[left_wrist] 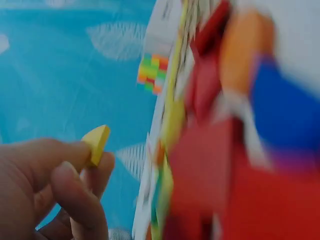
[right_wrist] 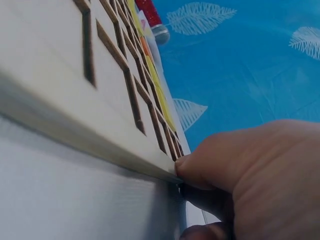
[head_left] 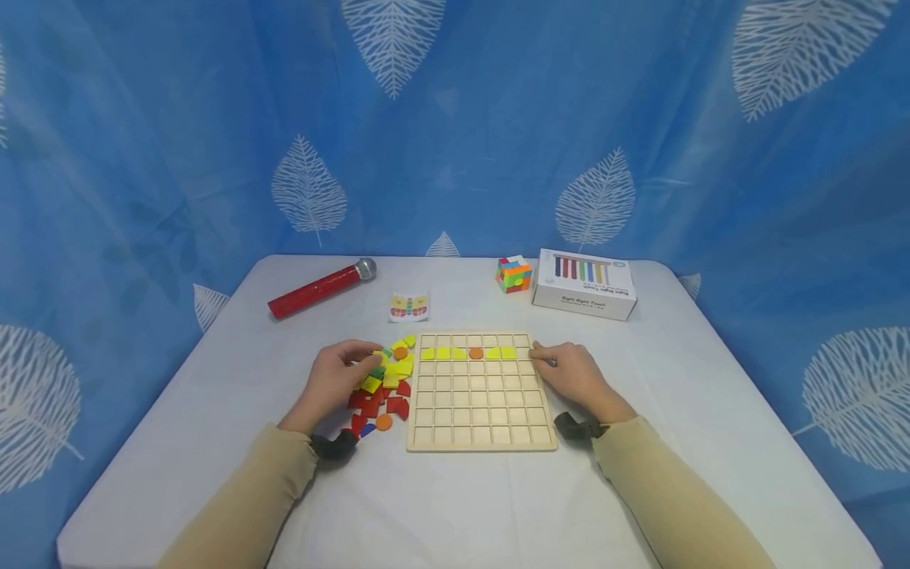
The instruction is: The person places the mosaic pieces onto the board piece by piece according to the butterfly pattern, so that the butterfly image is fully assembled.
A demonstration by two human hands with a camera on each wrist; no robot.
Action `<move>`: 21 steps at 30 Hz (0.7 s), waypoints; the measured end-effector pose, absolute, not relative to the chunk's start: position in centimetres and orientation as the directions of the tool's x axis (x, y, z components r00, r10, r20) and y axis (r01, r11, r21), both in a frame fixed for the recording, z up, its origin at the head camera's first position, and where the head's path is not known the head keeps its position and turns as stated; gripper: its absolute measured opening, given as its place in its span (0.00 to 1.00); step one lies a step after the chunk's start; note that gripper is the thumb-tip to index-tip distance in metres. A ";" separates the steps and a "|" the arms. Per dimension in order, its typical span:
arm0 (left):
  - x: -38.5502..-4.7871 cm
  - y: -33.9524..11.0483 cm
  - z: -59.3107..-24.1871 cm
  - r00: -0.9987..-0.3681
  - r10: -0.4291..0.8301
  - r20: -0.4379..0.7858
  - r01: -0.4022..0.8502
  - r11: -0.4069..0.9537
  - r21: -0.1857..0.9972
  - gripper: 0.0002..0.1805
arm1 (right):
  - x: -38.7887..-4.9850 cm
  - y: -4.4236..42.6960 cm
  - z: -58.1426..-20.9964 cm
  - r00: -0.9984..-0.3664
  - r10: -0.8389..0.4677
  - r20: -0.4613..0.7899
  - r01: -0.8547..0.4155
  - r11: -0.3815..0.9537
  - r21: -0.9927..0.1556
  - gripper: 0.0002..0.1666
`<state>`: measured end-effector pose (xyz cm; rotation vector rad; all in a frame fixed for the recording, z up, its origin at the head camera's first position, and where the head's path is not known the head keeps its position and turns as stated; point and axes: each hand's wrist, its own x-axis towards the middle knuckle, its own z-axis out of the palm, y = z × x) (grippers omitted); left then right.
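My left hand [head_left: 340, 374] is over the loose pile left of the board. In the left wrist view, its thumb and finger pinch a small yellow piece [left_wrist: 100, 140] with one curved edge. The wooden grid board [head_left: 481, 451] lies flat before me. Its second row from the top bears yellow pieces [head_left: 444, 353] on both sides of an orange round piece [head_left: 475, 353]. At the board's right edge, near that row, my right hand [head_left: 572, 378] grips the rim, with the thumb at the edge in the right wrist view.
Red pieces [head_left: 370, 406], yellow ones and a blue one [head_left: 367, 430] lie in the pile. Behind stand a picture card [head_left: 409, 307], a red microphone [head_left: 320, 290], a colourful puzzle cube [head_left: 514, 276] and a white box [head_left: 584, 298].
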<state>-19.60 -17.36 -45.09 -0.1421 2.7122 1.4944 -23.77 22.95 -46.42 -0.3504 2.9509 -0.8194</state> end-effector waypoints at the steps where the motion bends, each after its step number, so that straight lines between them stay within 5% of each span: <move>1: -19.7 -16.9 -44.9 -0.996 -0.039 -0.075 -0.084 0.531 0.843 0.19 | -23.8 23.1 -46.4 -0.972 -0.233 0.002 -0.200 0.831 -0.520 0.21; 14: -24.0 -6.7 -42.1 -0.970 0.229 0.076 0.192 0.541 0.819 0.10 | -24.2 24.5 -46.3 -0.969 -0.241 -0.056 -0.158 0.776 -0.610 0.19; 21: -26.4 -1.2 -42.7 -0.942 0.331 0.056 0.237 0.536 0.810 0.05 | -24.2 24.5 -46.2 -0.961 -0.271 -0.059 -0.175 0.759 -0.628 0.20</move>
